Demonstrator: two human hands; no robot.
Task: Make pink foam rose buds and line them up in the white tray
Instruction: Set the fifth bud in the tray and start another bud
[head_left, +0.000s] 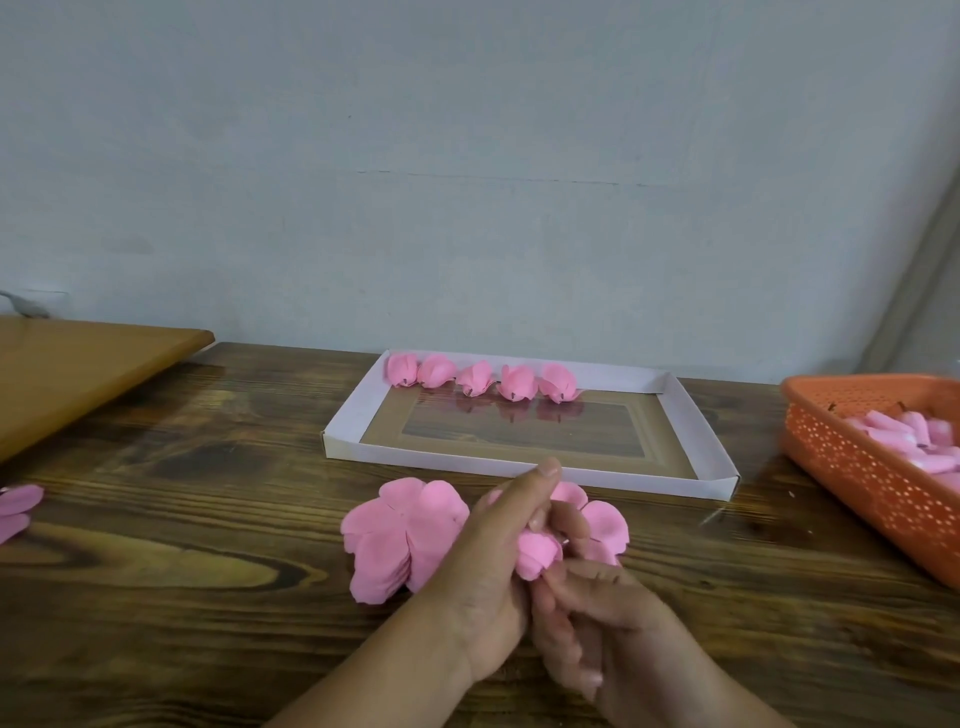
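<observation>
left grip (488, 561): fingers curled round a pink foam bud (537, 555), index finger extended toward 12 o'clock
right grip (597, 623): fingers pinch the bud's base, touching the left hand
petal stack (400, 535): flat on the table (182, 545), just at 9 o'clock of the hands
loose petals (605, 525): at 1 o'clock, partly hidden
white tray (353, 415): 12 o'clock; five finished buds (480, 379) in a row along its far wall
orange basket (872, 467): 3 o'clock, pink pieces inside

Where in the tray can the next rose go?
In the white tray, five rose buds crowd the far wall on the left. Free: the far right corner beside the last bud, and the whole near part of the floor.
</observation>
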